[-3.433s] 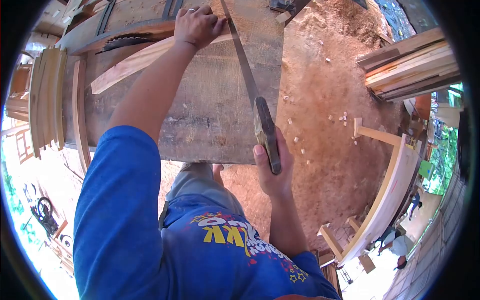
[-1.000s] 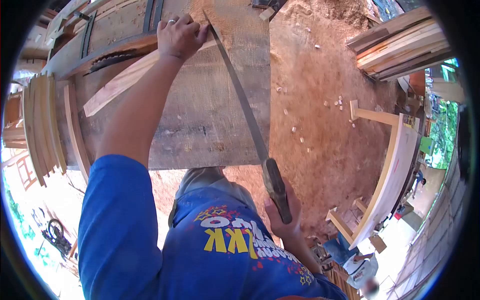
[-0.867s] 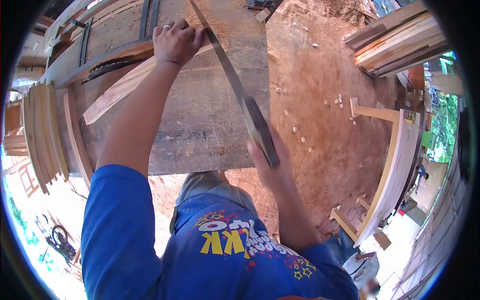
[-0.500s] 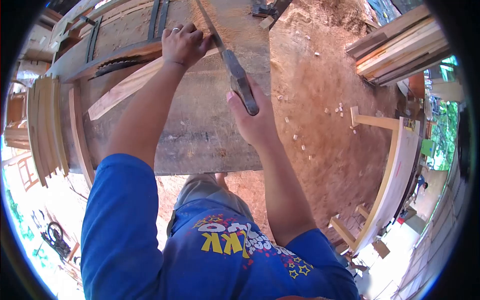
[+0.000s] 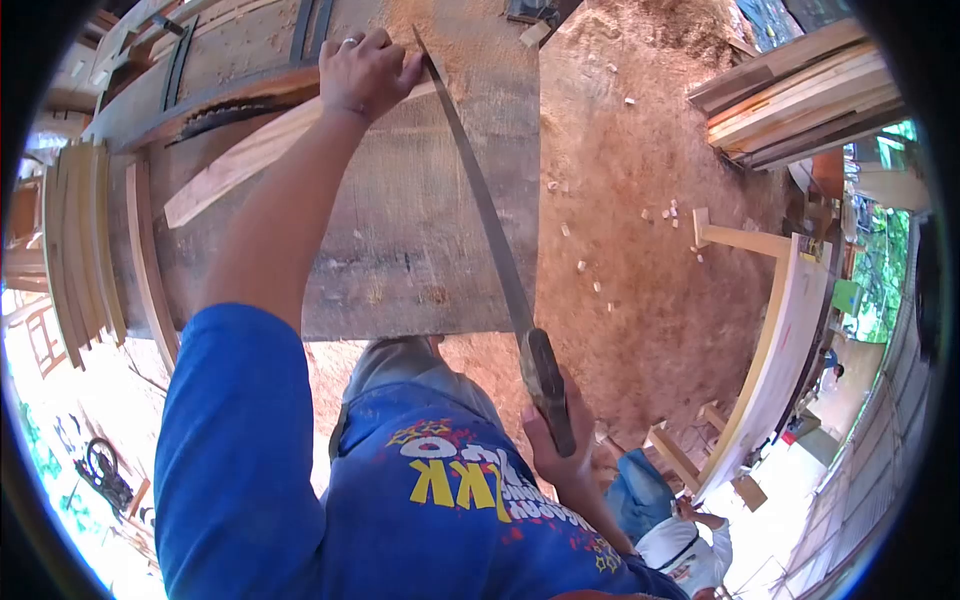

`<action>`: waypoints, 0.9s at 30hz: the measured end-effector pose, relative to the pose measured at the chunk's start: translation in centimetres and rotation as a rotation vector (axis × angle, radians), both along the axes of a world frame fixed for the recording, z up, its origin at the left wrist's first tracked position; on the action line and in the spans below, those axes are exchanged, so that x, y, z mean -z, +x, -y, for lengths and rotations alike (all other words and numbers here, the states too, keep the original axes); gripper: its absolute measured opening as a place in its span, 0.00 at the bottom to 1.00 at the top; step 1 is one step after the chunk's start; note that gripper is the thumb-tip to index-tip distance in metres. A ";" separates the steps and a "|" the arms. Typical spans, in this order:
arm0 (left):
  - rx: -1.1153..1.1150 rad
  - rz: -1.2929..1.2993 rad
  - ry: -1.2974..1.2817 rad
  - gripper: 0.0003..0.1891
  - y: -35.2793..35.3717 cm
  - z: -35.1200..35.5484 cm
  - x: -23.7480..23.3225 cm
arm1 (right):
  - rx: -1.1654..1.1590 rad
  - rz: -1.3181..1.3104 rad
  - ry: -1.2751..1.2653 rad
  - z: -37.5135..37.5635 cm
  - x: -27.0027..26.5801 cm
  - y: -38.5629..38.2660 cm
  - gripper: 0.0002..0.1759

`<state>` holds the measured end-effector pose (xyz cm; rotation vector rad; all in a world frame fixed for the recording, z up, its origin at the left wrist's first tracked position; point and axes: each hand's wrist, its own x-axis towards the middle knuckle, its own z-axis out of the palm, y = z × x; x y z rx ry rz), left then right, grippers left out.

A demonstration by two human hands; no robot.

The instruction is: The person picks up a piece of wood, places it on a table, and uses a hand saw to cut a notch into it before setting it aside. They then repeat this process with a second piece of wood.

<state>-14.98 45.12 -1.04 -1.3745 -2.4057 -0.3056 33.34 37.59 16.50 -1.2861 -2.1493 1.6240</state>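
My left hand (image 5: 366, 72) presses down on a pale wooden strip (image 5: 240, 160) that lies slantwise across a worn plank workbench (image 5: 400, 240). A ring shows on one finger. My right hand (image 5: 556, 440) grips the dark handle of a hand saw (image 5: 480, 205), pulled back near my waist. The long blade runs up and left, its tip meeting the strip just beside my left fingers. Sawdust lies on the bench around the cut.
A circular saw blade (image 5: 215, 115) pokes from a slot in the bench. Curved boards (image 5: 80, 240) lean at the left. Stacked planks (image 5: 800, 95) are upper right, a curved wooden frame (image 5: 780, 340) right. Wood offcuts dot the dirt floor. Another person (image 5: 670, 520) crouches lower right.
The saw went forward with my right hand up over the bench, then came back toward my waist. My left hand stayed on the strip. A person has come into view lower right.
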 end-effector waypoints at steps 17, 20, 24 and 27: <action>0.140 0.110 0.275 0.22 0.8 6.1 0.5 | 0.022 -0.246 -0.010 -8.4 8.2 -21.1 0.31; 0.075 0.157 0.162 0.29 -0.1 10.7 1.4 | 0.053 -0.197 -0.083 -8.1 7.7 -21.3 0.30; 0.070 0.253 0.014 0.30 -2.6 13.7 1.9 | 0.093 -0.153 -0.164 -7.9 6.4 -22.2 0.30; 0.084 0.247 -0.009 0.29 -2.7 14.0 1.3 | 0.065 -0.142 -0.075 -7.2 7.4 -22.1 0.30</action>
